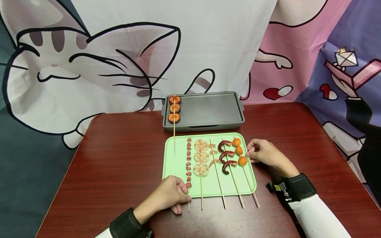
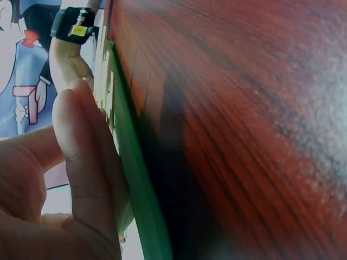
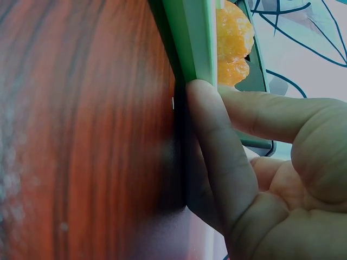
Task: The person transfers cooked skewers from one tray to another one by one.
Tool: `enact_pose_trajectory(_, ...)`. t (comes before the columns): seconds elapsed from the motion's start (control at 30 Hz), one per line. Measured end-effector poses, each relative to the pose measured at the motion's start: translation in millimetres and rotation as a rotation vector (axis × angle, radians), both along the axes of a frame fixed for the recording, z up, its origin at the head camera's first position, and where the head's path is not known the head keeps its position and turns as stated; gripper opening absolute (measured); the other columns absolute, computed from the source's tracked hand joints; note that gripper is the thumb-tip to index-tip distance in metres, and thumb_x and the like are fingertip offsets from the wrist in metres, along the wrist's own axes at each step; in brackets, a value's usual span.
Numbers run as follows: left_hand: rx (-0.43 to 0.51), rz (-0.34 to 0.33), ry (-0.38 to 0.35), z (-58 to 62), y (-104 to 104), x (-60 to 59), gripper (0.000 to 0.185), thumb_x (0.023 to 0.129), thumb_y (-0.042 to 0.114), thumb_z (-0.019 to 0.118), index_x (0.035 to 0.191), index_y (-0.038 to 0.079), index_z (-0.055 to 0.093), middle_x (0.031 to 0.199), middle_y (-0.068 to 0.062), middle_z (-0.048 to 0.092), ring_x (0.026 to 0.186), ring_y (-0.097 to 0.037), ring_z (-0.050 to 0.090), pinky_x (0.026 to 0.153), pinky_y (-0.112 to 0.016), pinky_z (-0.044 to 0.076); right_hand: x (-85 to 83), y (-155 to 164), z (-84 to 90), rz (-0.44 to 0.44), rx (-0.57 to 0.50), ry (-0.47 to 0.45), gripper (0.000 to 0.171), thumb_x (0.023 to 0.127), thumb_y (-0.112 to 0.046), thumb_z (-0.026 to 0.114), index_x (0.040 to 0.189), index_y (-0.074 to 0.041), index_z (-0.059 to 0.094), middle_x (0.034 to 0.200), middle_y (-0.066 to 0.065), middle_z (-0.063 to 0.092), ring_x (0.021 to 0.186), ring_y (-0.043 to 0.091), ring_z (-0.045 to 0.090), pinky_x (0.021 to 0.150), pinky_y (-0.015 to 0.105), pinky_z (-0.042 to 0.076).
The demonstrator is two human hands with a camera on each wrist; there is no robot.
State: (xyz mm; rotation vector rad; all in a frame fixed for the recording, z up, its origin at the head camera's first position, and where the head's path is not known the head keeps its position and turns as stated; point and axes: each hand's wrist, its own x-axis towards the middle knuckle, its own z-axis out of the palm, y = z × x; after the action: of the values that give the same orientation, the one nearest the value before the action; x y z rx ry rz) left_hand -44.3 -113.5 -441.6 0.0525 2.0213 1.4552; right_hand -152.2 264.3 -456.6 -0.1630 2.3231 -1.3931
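A light green tray (image 1: 178, 185) bears several food skewers side by side, their sticks jutting over its near edge. At the near left, my left hand (image 1: 172, 194) pinches the stick of the skewer with small red pieces (image 1: 189, 158); its fingertips partly hide the stick. My right hand (image 1: 266, 152) grips the tray's right rim between thumb and finger, as the right wrist view also shows. Closest to that hand is a skewer of orange balls (image 1: 239, 151). Between them lie skewers of lotus root slices (image 1: 201, 156), pale curved pieces (image 1: 213, 152) and dark red tentacles (image 1: 227, 153).
Behind the tray stands a grey grill pan (image 1: 208, 110) with a skewer of brown round slices (image 1: 174, 108) at its left, its stick reaching over the tray. Both stand on a dark red wooden table (image 1: 125, 152). A printed cloth (image 1: 223, 43) hangs behind.
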Motion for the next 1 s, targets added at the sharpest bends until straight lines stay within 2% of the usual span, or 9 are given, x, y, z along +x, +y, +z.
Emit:
enact_pose_trajectory(0.6,-0.03,-0.013,0.04,-2.7,-1.8,-1.6,0.019,0.085,0.005,0.08,0.086,0.001,0.061,0.06,-0.013,0.066,0.04,-0.01,0.062,0.042,-0.034,0.059,-1.3,-0.2,0.4,-0.002,0.001,0.004,0.018,0.094,0.001,0.069,0.106,0.01,0.058,0.089,0.013,0.065,0.076,0.013,0.067,0.067,0.028,0.065)
enact_pose_trajectory(0.67,-0.049,-0.024,0.079,-1.0,-2.6,-1.8,0.017,0.086,0.005,0.078,0.085,0.001,0.061,0.059,-0.012,0.065,0.04,-0.011,0.062,0.042,-0.035,0.059,-1.1,-0.4,0.7,-0.002,0.002,0.006,0.018,0.095,0.001,0.069,0.106,0.01,0.058,0.089,0.013,0.065,0.076,0.013,0.068,0.067,0.028,0.065)
enact_pose_trajectory(0.77,-0.117,-0.037,0.181,5.5,-4.1,-2.6,0.015,0.09,0.008,0.076,0.085,0.004,0.062,0.057,-0.009,0.064,0.04,-0.011,0.062,0.041,-0.034,0.058,-0.6,-0.8,1.1,0.0,0.002,0.005,0.019,0.095,0.0,0.069,0.106,0.01,0.058,0.09,0.014,0.065,0.076,0.014,0.068,0.068,0.028,0.065)
enact_pose_trajectory(0.9,-0.287,-0.019,0.372,20.2,-6.1,-6.7,0.013,0.091,0.013,0.077,0.089,0.007,0.066,0.06,0.002,0.06,0.047,-0.007,0.058,0.048,-0.024,0.053,0.4,-0.9,1.4,-0.001,0.0,0.002,0.019,0.095,0.0,0.069,0.107,0.01,0.058,0.09,0.014,0.065,0.076,0.014,0.068,0.068,0.028,0.065)
enact_pose_trajectory(1.0,-0.393,0.026,0.469,33.1,-9.8,-11.2,0.015,0.09,0.018,0.079,0.094,0.008,0.068,0.067,0.007,0.059,0.053,-0.006,0.054,0.053,-0.022,0.047,0.9,-0.9,1.0,0.0,0.001,0.002,0.019,0.095,0.0,0.069,0.107,0.01,0.058,0.09,0.014,0.065,0.077,0.014,0.068,0.068,0.028,0.065)
